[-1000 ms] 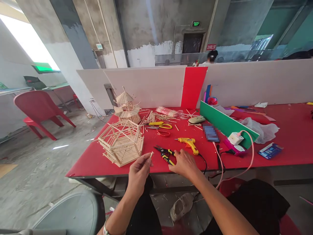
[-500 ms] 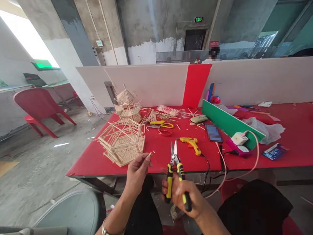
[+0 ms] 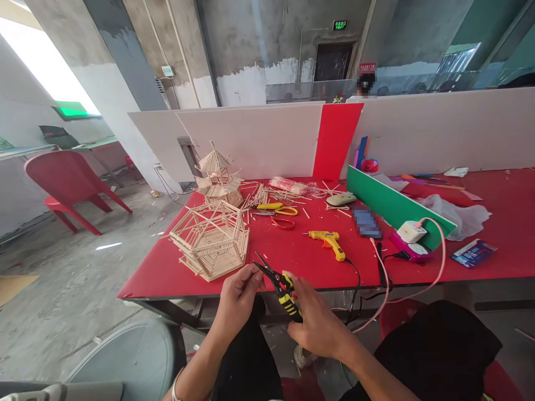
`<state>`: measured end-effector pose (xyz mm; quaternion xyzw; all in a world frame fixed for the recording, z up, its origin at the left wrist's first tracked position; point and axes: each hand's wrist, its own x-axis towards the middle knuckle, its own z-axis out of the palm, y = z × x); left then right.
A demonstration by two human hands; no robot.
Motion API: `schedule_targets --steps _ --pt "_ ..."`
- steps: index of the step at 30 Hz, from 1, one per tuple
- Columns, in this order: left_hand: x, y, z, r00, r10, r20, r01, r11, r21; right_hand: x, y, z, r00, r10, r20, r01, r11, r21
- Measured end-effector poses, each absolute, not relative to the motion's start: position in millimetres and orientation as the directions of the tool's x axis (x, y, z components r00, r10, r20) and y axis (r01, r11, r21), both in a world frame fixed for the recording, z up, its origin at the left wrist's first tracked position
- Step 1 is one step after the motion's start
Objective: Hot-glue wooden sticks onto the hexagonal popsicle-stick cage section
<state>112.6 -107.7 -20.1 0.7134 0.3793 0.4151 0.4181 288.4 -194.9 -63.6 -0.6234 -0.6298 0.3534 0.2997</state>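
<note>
My left hand is closed in a pinch just in front of the table edge. The short wooden stick between its fingertips is mostly hidden now. In my right hand are black-and-yellow shears, tilted up to the left. Their parted blades reach the left fingertips; whether they touch the stick I cannot tell. Close to the left hand stands a many-sided frame of wooden sticks. Behind it rises a tiered stick pagoda. A yellow glue gun lies beyond the shears.
On the red table lie loose sticks, yellow-handled pliers, red-handled scissors, a computer mouse and a phone. A green board stands right. A pink cable hangs over the front edge.
My right hand has turned the shears from upright to pointing left, bringing the blades to the left fingertips. Their handles are partly covered by the hand now. The left hand stays pinched, slightly lower.
</note>
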Motion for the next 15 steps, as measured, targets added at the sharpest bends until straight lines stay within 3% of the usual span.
schedule_targets --steps 4,8,15 --pt "110 -106 -20 0.4 0.868 0.295 0.237 -0.409 0.881 290 -197 -60 -0.055 0.996 -0.07 0.619 -0.021 -0.785" --pt "109 -107 -19 0.448 0.837 0.316 0.259 -0.459 0.85 289 -199 -55 -0.079 0.995 -0.068 0.554 -0.013 -0.833" --pt "109 -113 -23 0.485 0.812 0.324 0.257 -0.486 0.835 280 -206 -61 0.01 0.998 0.064 0.532 0.049 -0.845"
